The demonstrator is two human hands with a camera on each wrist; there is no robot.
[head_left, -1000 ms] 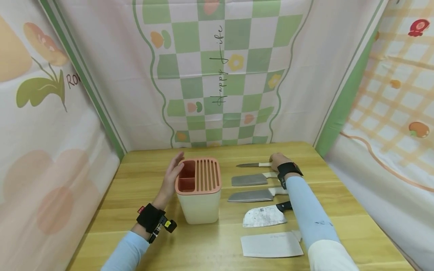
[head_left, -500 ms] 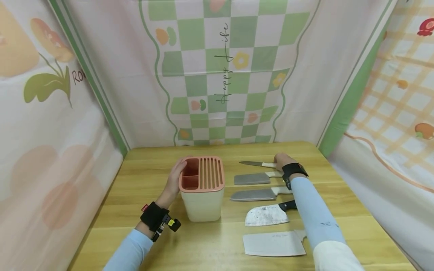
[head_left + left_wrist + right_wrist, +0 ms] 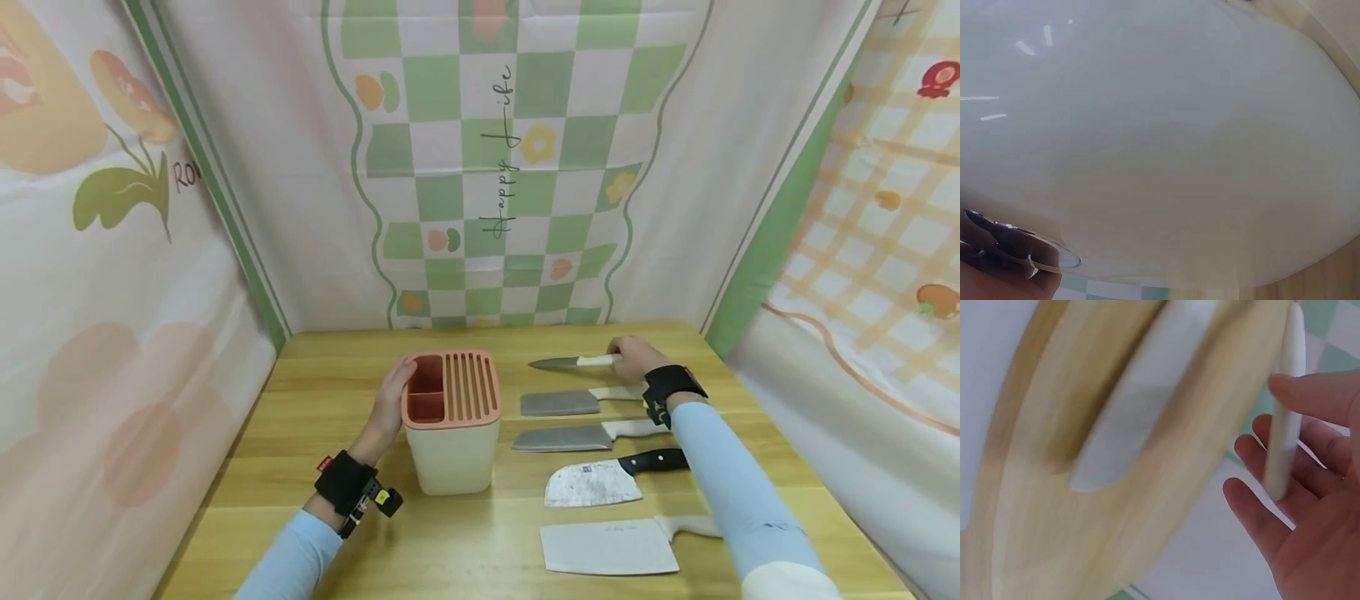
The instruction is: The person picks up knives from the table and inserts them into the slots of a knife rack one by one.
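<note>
An upright cream knife holder (image 3: 453,461) with a slotted pink top stands left of the knives. My left hand (image 3: 389,400) grips its left side near the rim, fingers partly hidden behind it. The holder's glossy wall (image 3: 1179,125) fills most of the left wrist view, with part of the left hand (image 3: 1010,281) at lower left. My right hand (image 3: 637,358) pinches the white handle of a small paring knife (image 3: 555,362), farthest of the row. In the right wrist view, the thumb and fingers are around that handle (image 3: 1284,444).
Nearer me lie a grey cleaver (image 3: 558,403), another grey knife (image 3: 566,437), a black-handled cleaver (image 3: 592,483) and a broad white cleaver (image 3: 609,547), blades pointing left. The wooden table (image 3: 337,550) meets a patterned curtain (image 3: 480,208) at its back edge.
My left hand has closed in on the holder, its fingers going behind the side. The right hand has taken hold of the paring knife and slightly raised its handle.
</note>
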